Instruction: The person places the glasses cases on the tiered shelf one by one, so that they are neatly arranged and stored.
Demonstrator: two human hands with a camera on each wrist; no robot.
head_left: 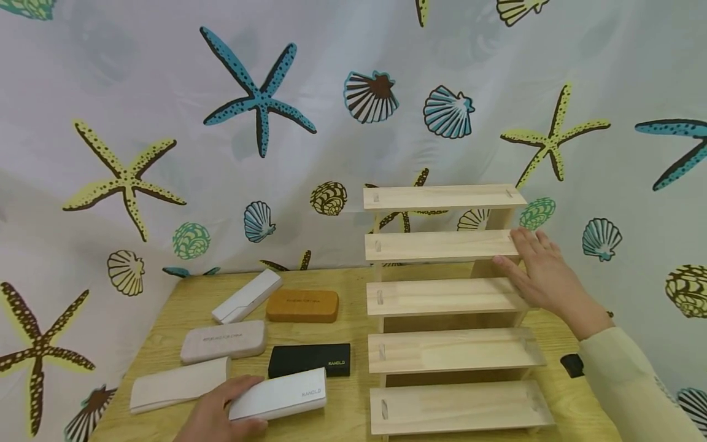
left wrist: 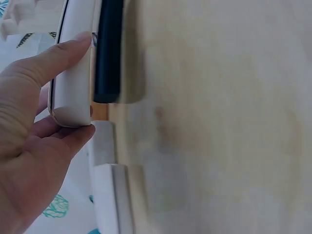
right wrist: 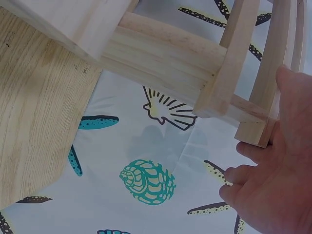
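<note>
My left hand [head_left: 221, 412] pinches a white glasses case [head_left: 278, 395] by its left end, thumb on one side and fingers on the other. The left wrist view shows this case [left wrist: 73, 95] held above the table, with a dark glasses case [left wrist: 108, 53] just beyond it. My right hand [head_left: 544, 270] holds the right end of the second board from the top of a stepped wooden rack [head_left: 442, 245]. In the right wrist view, the thumb and fingers of that hand [right wrist: 273, 170] lie on opposite sides of the board end.
On the wooden table [head_left: 326, 417] lie a black glasses case [head_left: 309, 357], an orange case [head_left: 302, 312], a greyish case [head_left: 223, 344], a cream case [head_left: 179, 383] and a slim white case [head_left: 248, 296]. A small black object [head_left: 572, 365] sits by the right forearm. Patterned cloth [head_left: 309, 184] hangs behind.
</note>
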